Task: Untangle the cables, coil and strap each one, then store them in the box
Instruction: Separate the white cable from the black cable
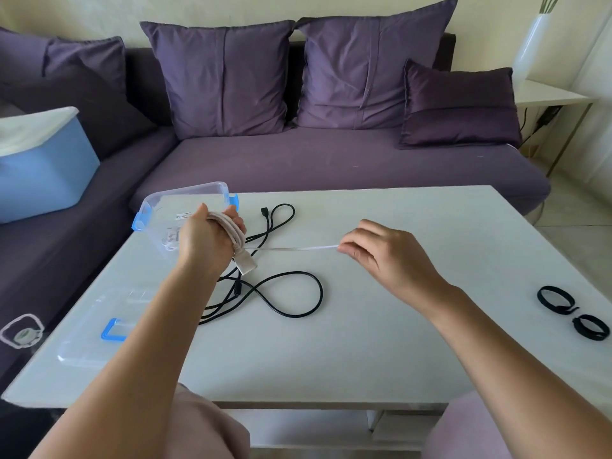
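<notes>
left hand (207, 238) gripping coiled white cable (233, 231) | right hand (381, 251) fingers pinching its taut end | black cable (291, 293) lying on table (397, 326)

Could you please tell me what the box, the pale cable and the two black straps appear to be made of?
The box looks like clear, glossy plastic: its walls are see-through and catch the light. The pale cable wound round the left hand seems to have a matte braided fabric jacket, though the picture is too soft to be sure. The straps look like matte black fabric, possibly hook-and-loop.
</notes>
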`<state>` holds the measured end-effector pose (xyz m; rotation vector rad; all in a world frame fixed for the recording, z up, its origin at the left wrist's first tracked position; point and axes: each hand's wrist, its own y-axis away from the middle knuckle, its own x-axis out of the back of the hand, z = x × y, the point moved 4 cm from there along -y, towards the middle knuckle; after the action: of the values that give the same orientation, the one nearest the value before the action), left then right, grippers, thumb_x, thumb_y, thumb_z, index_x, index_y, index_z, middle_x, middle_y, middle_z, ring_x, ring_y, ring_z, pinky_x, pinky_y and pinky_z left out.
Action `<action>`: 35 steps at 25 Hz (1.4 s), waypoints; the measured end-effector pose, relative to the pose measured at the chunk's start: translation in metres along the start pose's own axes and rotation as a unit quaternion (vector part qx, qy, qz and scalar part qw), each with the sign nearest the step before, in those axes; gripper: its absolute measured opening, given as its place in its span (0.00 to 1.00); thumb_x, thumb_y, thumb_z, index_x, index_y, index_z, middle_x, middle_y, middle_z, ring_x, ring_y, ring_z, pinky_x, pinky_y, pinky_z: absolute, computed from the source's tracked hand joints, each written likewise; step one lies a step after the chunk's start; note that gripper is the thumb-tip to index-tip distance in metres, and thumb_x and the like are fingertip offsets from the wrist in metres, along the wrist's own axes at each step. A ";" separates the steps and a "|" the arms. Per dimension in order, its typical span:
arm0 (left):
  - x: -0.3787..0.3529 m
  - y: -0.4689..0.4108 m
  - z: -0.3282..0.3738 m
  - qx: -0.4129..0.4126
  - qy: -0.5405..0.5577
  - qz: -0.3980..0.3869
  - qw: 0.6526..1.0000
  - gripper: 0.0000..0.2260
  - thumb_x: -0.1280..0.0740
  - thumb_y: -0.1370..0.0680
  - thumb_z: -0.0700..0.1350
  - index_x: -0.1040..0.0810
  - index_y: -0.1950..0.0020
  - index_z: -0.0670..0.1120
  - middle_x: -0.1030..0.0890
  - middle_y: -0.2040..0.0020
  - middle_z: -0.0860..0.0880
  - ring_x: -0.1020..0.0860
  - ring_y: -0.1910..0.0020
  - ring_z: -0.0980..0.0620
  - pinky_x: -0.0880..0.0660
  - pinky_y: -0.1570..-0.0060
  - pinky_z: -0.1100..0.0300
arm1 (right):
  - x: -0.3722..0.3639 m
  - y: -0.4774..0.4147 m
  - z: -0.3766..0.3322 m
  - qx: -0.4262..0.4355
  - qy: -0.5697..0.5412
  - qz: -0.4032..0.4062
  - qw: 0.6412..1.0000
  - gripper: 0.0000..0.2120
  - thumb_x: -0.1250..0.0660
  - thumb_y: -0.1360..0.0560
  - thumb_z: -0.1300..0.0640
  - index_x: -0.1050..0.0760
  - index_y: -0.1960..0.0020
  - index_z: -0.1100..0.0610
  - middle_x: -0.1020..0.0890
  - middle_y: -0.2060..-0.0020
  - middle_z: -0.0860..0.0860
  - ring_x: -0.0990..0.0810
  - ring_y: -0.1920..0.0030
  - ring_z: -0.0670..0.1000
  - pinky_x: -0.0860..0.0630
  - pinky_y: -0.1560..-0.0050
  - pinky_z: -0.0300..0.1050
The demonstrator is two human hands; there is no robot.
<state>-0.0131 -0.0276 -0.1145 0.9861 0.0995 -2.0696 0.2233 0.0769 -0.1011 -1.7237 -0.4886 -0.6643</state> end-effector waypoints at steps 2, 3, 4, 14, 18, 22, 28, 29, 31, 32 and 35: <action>-0.003 0.002 -0.005 -0.045 -0.175 0.032 0.983 0.18 0.48 0.17 0.50 0.28 0.56 0.39 0.26 0.68 0.48 0.30 0.69 0.52 0.29 0.66 0.60 | -0.002 0.000 -0.014 0.042 0.001 -0.006 0.999 0.14 0.38 0.23 0.49 0.21 0.60 0.56 0.25 0.68 0.47 0.32 0.72 0.47 0.35 0.75 0.39; -0.004 0.004 -0.007 -0.069 -0.310 0.031 0.948 0.18 0.46 0.17 0.50 0.29 0.61 0.41 0.26 0.69 0.48 0.29 0.71 0.52 0.29 0.66 0.60 | -0.004 0.001 -0.020 0.064 0.005 -0.010 0.998 0.14 0.38 0.23 0.49 0.22 0.61 0.56 0.24 0.68 0.47 0.30 0.72 0.48 0.34 0.76 0.39; -0.008 0.009 -0.010 -0.084 -0.467 0.007 0.880 0.19 0.45 0.18 0.50 0.29 0.63 0.41 0.25 0.70 0.48 0.27 0.72 0.52 0.30 0.67 0.61 | -0.006 0.002 -0.026 0.082 0.010 -0.013 0.997 0.14 0.37 0.23 0.49 0.22 0.61 0.56 0.24 0.69 0.47 0.29 0.73 0.48 0.34 0.76 0.40; -0.021 0.066 -0.051 0.135 -0.674 -0.371 0.625 0.23 0.46 0.18 0.54 0.17 0.59 0.43 0.23 0.72 0.48 0.28 0.73 0.49 0.31 0.67 0.61 | 0.014 -0.004 0.002 -0.027 -0.026 0.020 0.999 0.14 0.39 0.22 0.50 0.21 0.57 0.58 0.22 0.64 0.48 0.26 0.67 0.49 0.29 0.68 0.44; -0.029 0.056 -0.051 0.208 -0.419 -0.378 0.799 0.24 0.49 0.22 0.55 0.24 0.66 0.42 0.34 0.78 0.50 0.38 0.82 0.55 0.42 0.80 0.66 | 0.015 -0.003 0.019 -0.089 -0.036 0.026 0.995 0.10 0.38 0.22 0.54 0.23 0.56 0.58 0.24 0.63 0.45 0.29 0.65 0.46 0.31 0.64 0.41; -0.038 0.053 -0.046 0.395 -0.017 -0.495 0.774 0.21 0.51 0.18 0.48 0.25 0.55 0.37 0.33 0.70 0.49 0.35 0.75 0.53 0.35 0.71 0.62 | -0.001 0.001 0.018 -0.126 -0.060 0.007 0.990 0.10 0.39 0.22 0.54 0.21 0.53 0.58 0.23 0.62 0.47 0.25 0.65 0.48 0.28 0.64 0.44; -0.029 0.030 -0.036 0.220 0.032 -0.271 0.936 0.21 0.51 0.18 0.47 0.25 0.62 0.41 0.33 0.73 0.53 0.34 0.79 0.58 0.32 0.76 0.65 | -0.028 0.008 -0.014 -0.064 -0.001 -0.092 0.994 0.11 0.39 0.24 0.55 0.20 0.50 0.57 0.25 0.63 0.51 0.26 0.72 0.55 0.29 0.73 0.43; -0.029 0.029 -0.035 0.179 -0.009 -0.239 0.954 0.20 0.52 0.18 0.48 0.26 0.62 0.43 0.33 0.74 0.53 0.34 0.79 0.58 0.34 0.78 0.67 | -0.028 0.008 -0.017 -0.052 0.010 -0.096 0.994 0.11 0.39 0.25 0.55 0.20 0.51 0.57 0.25 0.64 0.51 0.27 0.74 0.55 0.30 0.75 0.42; -0.032 0.030 -0.037 0.138 -0.066 -0.196 0.969 0.18 0.52 0.18 0.49 0.28 0.59 0.43 0.32 0.73 0.53 0.34 0.78 0.58 0.32 0.76 0.67 | -0.026 0.008 -0.020 -0.031 0.023 -0.103 0.994 0.09 0.37 0.26 0.55 0.20 0.52 0.57 0.26 0.64 0.51 0.27 0.74 0.54 0.31 0.76 0.41; -0.033 0.031 -0.040 0.134 -0.078 -0.180 0.971 0.17 0.52 0.18 0.49 0.28 0.57 0.42 0.31 0.71 0.52 0.32 0.75 0.57 0.30 0.73 0.66 | -0.026 0.008 -0.023 -0.019 0.022 -0.112 0.993 0.08 0.35 0.26 0.56 0.20 0.52 0.57 0.26 0.64 0.51 0.27 0.73 0.54 0.31 0.76 0.41; -0.035 0.034 -0.053 0.118 -0.107 -0.140 0.977 0.14 0.49 0.18 0.44 0.27 0.53 0.38 0.28 0.65 0.47 0.28 0.68 0.52 0.28 0.62 0.61 | -0.033 0.013 -0.039 0.042 0.016 -0.164 0.985 0.05 0.29 0.28 0.61 0.21 0.53 0.58 0.26 0.64 0.51 0.26 0.73 0.53 0.34 0.76 0.39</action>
<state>0.0559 -0.0072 -0.1185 0.9217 -0.1297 -2.4797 0.1999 0.0371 -0.1253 -1.5641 -0.7775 -0.8899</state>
